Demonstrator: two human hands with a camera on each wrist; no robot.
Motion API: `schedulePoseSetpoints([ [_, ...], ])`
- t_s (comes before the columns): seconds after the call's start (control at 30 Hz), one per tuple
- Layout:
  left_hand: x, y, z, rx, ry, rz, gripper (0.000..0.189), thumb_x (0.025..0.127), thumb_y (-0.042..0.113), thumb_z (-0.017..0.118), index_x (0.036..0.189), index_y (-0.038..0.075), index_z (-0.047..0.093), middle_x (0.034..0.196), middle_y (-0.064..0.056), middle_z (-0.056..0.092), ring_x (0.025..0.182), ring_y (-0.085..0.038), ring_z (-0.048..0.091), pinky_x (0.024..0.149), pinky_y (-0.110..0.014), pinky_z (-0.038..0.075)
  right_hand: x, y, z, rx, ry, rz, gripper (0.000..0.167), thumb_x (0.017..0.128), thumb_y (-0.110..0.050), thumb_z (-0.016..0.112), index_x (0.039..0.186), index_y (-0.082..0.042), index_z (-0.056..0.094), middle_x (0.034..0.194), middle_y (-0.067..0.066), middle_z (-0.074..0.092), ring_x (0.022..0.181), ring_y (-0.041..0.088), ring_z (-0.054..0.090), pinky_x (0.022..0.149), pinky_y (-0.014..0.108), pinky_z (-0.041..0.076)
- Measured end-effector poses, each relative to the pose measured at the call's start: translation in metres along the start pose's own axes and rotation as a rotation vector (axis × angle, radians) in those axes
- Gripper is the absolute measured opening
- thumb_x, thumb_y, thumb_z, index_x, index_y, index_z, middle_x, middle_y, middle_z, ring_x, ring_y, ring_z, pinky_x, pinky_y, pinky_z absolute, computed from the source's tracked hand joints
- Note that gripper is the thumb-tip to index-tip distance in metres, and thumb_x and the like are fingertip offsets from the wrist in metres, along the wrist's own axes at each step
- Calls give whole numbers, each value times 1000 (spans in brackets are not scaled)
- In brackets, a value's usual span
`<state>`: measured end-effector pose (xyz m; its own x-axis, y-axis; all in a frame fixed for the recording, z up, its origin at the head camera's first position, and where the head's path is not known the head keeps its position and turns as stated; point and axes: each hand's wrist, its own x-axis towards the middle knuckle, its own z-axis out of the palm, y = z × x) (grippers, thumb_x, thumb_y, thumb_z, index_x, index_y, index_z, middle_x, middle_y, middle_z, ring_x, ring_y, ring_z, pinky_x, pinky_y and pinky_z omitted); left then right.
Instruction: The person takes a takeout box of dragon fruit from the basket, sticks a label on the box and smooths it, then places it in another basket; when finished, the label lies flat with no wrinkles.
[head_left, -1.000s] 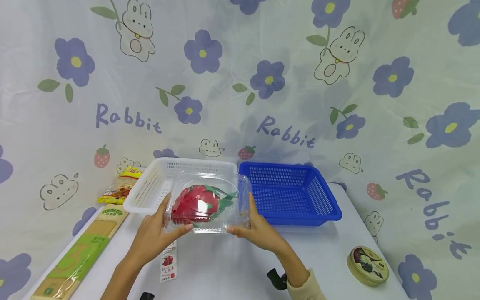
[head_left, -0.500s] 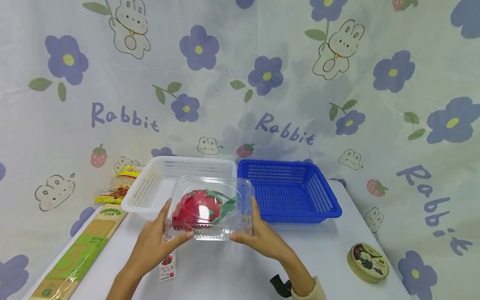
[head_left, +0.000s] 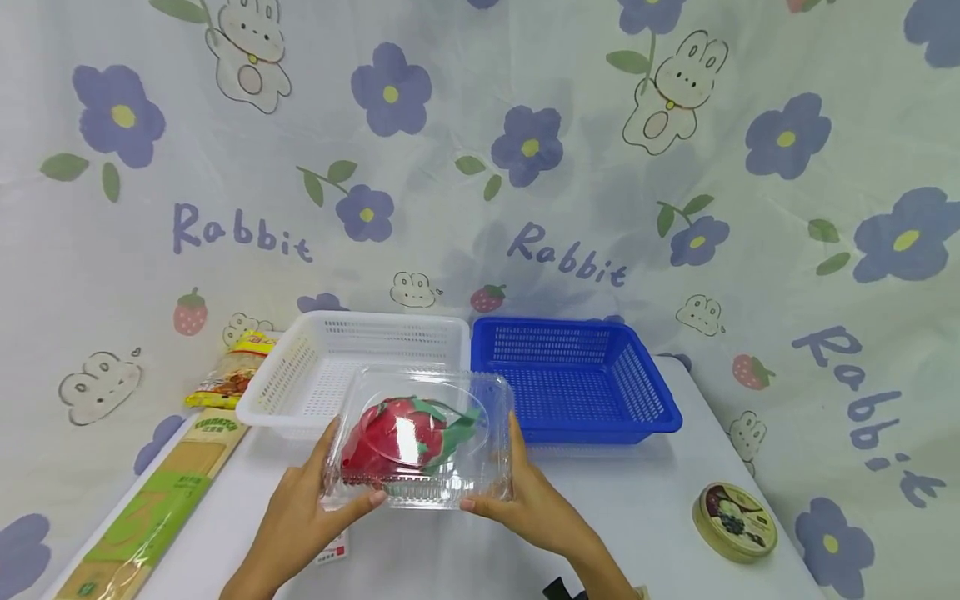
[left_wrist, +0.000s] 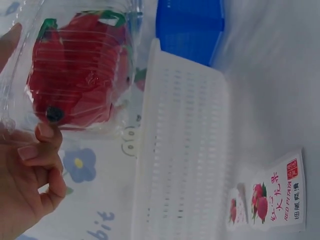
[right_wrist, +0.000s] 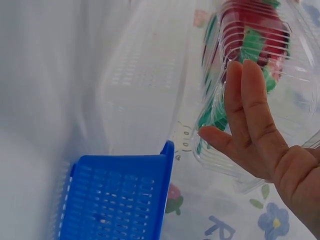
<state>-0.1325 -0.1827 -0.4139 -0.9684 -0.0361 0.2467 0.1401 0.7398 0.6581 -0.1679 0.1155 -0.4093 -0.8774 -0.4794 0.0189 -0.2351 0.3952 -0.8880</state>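
Note:
A clear plastic clamshell box (head_left: pixel 480 467) is held up between both hands in front of the baskets, its lid down. Inside lies a red dragon fruit (head_left: pixel 401 433) with green tips, perhaps artificial. My left hand (head_left: pixel 296 512) grips the box's left side, thumb on the front edge. On the right side my right hand (head_left: pixel 540 500) holds it the same way; the right wrist view shows its fingers (right_wrist: pixel 255 102) reaching under the base. Below the box, a paper label (left_wrist: pixel 275 197) printed "Red Pitaya" lies on the table, mostly hidden in the head view.
Behind the box stand a white basket (head_left: pixel 258 414) and a blue basket (head_left: pixel 652 429), side by side. A yellow snack bag (head_left: pixel 232 371) and a long noodle packet (head_left: pixel 150 508) lie left. A round tin (head_left: pixel 735 522) sits right. A patterned cloth (head_left: pixel 450 183) hangs behind.
Both hands have lowered the box and brought it a little nearer, with the fruit still inside. More of the baskets shows above it, and the label is more covered.

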Motion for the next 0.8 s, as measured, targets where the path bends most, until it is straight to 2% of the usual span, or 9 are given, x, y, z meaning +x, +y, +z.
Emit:
schedulePoseSetpoints([
  [0.13, -5, 2, -1, 25, -12, -30, 108, 77, 55, 78, 160, 22, 18, 124, -15, 65, 96, -26, 56, 75, -53, 54, -4, 0, 2, 5, -5, -4, 123, 87, -46, 73, 155, -15, -25, 155, 32, 28, 138, 49, 38, 101, 66, 40],
  [0.23, -8, 3, 0, 29, -27, -60, 108, 77, 56, 78, 160, 23, 17, 123, -15, 65, 94, -26, 53, 72, -46, 51, -6, 2, 3, 13, -9, -13, 122, 88, -44, 73, 155, -17, -26, 151, 32, 35, 135, 47, 44, 100, 63, 43],
  [0.5, -11, 3, 1, 44, -94, -163, 112, 76, 61, 77, 160, 21, 14, 116, -14, 63, 95, -25, 51, 74, -43, 53, -11, 2, 2, 35, -25, -21, 121, 90, -40, 73, 154, -16, -27, 150, 30, 38, 132, 43, 48, 98, 59, 47],
  [0.7, -13, 4, 3, 81, -103, -172, 114, 75, 62, 76, 160, 18, 15, 123, -21, 62, 99, -30, 51, 74, -46, 52, -13, 2, 2, 33, -26, -17, 121, 90, -40, 73, 154, -15, -27, 149, 30, 40, 132, 43, 49, 99, 59, 46],
  [0.8, -14, 3, 6, 81, -103, -174, 114, 75, 63, 76, 160, 18, 15, 128, -22, 61, 96, -29, 51, 70, -43, 50, -14, 3, 1, 32, -29, -15, 121, 90, -41, 72, 154, -16, -28, 149, 29, 41, 131, 42, 50, 100, 59, 46],
])
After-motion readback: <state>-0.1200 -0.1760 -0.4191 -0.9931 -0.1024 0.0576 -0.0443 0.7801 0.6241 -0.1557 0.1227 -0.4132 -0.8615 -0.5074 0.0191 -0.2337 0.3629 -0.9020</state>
